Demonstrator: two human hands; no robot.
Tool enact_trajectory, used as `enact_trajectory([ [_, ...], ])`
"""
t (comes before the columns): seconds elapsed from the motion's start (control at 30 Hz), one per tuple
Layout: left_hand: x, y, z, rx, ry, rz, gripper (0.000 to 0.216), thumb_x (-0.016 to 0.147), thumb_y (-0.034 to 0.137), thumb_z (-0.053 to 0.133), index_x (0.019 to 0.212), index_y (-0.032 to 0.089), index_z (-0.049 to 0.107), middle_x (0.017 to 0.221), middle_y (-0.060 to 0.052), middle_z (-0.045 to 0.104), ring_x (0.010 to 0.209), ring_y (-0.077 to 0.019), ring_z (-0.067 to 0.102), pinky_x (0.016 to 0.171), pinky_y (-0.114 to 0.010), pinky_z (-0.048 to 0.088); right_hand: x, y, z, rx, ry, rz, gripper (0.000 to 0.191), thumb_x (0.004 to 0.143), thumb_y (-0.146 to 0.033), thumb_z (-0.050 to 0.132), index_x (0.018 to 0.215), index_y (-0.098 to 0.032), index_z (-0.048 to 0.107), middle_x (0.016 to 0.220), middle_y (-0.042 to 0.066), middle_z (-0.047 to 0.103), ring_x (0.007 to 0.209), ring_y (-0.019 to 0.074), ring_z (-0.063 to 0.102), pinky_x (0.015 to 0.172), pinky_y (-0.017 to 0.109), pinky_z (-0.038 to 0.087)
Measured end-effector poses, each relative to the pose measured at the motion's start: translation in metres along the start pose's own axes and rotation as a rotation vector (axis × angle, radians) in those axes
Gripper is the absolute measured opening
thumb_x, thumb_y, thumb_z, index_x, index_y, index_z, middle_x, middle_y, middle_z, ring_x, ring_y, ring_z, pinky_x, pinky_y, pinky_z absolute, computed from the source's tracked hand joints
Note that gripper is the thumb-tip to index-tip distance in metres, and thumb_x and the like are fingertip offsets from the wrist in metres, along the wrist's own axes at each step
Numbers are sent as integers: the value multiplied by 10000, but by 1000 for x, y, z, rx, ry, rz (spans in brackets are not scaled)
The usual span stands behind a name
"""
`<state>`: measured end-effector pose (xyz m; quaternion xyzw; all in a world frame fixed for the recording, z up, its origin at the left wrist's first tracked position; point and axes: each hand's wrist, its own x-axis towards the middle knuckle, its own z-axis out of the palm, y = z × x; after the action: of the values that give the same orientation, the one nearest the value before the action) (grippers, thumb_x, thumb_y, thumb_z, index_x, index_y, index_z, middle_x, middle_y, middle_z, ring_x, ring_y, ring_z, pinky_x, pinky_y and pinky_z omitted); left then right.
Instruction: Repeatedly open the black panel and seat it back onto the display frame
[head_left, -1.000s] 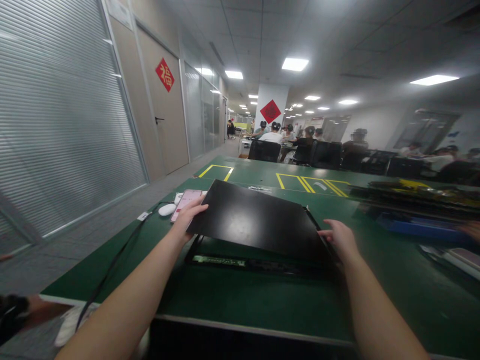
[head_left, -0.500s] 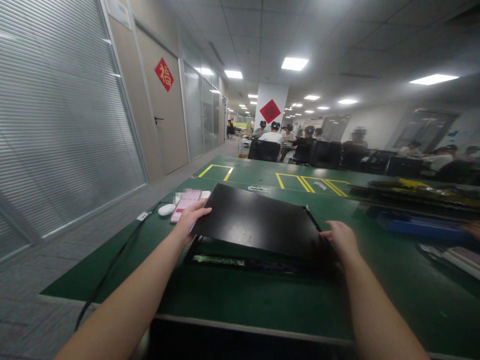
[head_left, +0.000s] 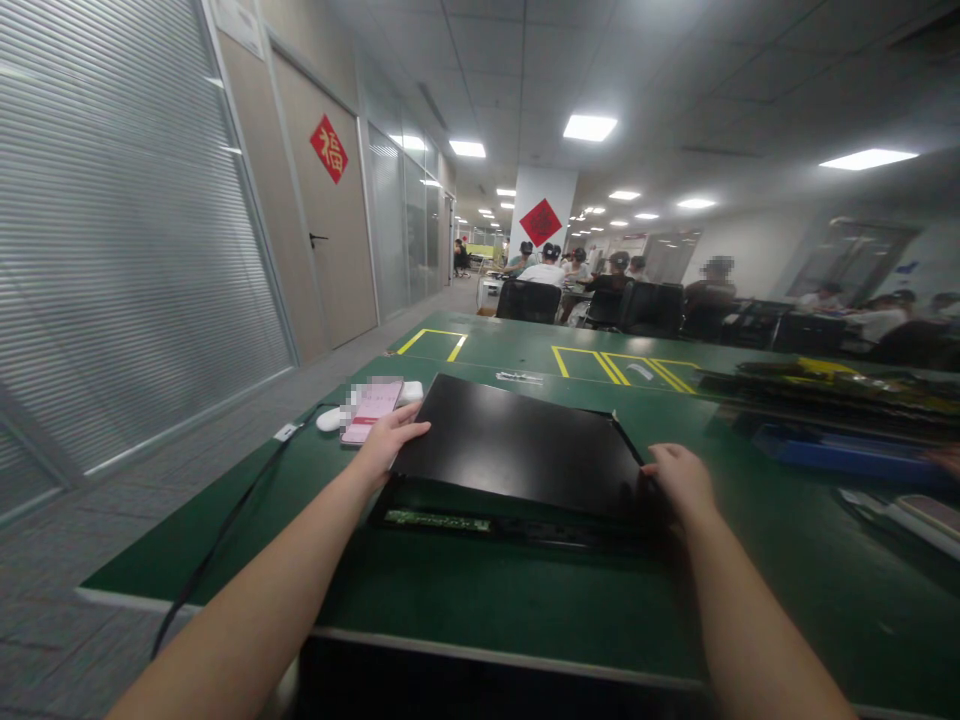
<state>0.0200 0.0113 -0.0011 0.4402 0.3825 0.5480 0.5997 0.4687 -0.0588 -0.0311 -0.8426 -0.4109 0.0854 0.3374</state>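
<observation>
A flat black panel [head_left: 517, 440] lies nearly level over a black frame [head_left: 517, 527] that has a green circuit strip along its near edge, on the green table [head_left: 480, 600]. My left hand [head_left: 391, 438] grips the panel's left edge, thumb on top. My right hand [head_left: 677, 482] holds its right near corner. Both forearms reach in from the bottom of the view.
A pink phone [head_left: 369, 407] and a white mouse [head_left: 330, 419] with a black cable [head_left: 225, 525] lie left of the panel. Blue and black trays [head_left: 840, 445] sit to the right. Yellow floor-style markings [head_left: 600, 362] cross the far table. Several seated people work beyond.
The panel's far edge has come down from a raised tilt to nearly flat on the frame. Both hands dropped with it. A hand at the lower left edge has left the view.
</observation>
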Motion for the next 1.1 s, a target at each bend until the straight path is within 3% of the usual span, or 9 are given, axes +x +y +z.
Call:
enact_trajectory([
  [0.17, -1, 2, -1, 23, -15, -37, 586, 550, 184, 844, 1121, 166, 711, 999, -87, 770, 931, -281, 724, 752, -324, 579, -9, -13, -6, -39, -42, 36, 358, 792, -395, 469, 1006, -229, 703, 863, 64, 746, 854, 251, 663, 664, 319, 450],
  [0.5, -1, -1, 0, 23, -1, -8, 556, 555, 181, 835, 1098, 151, 720, 992, -98, 769, 936, -279, 720, 793, -327, 569, -7, -7, -3, -90, 1, -37, 257, 745, -349, 563, 879, -230, 747, 793, 80, 733, 791, 239, 679, 670, 302, 491],
  [1.1, 3, -3, -5, 62, 9, -55, 458, 622, 191, 850, 1062, 157, 725, 920, -95, 779, 814, -239, 741, 767, -306, 584, -7, -9, -4, -101, -18, -60, 268, 748, -363, 554, 871, -234, 754, 821, 83, 736, 821, 256, 677, 686, 324, 484],
])
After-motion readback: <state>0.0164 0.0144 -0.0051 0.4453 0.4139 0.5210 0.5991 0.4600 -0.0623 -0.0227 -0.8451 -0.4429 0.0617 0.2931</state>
